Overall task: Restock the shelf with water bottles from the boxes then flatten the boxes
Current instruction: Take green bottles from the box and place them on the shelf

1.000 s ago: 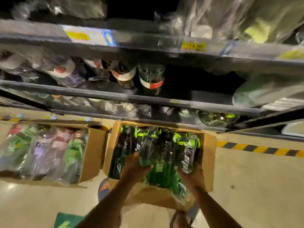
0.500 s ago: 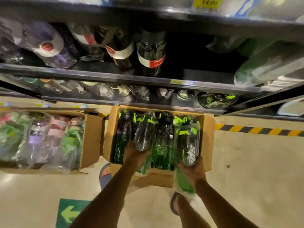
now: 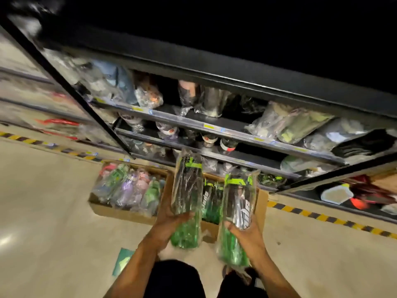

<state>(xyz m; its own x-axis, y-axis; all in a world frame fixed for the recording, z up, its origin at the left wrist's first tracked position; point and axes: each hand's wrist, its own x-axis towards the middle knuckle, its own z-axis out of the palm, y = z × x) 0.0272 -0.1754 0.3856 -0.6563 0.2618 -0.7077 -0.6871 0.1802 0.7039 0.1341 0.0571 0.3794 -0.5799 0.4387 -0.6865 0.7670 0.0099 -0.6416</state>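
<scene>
My left hand (image 3: 169,222) grips a green-and-black water bottle (image 3: 187,190) wrapped in clear plastic, held upright above the open cardboard box (image 3: 261,203). A second wrapped green bottle (image 3: 238,214) is in my right hand (image 3: 247,233), just right of the first. Both bottles are clear of the box, which still holds more green bottles (image 3: 211,201). Beyond them the dark shelf (image 3: 214,123) rises in tiers, stocked with wrapped bottles.
A second cardboard box (image 3: 120,211) with pink, purple and green wrapped bottles sits on the floor to the left. Yellow-black hazard tape (image 3: 318,216) runs along the shelf base. A green arrow sticker (image 3: 124,261) marks the beige floor near my legs.
Both hands have lifted a bottle each up out of the box. My view has tilted and pulled back, so more of the shelf's upper tiers shows.
</scene>
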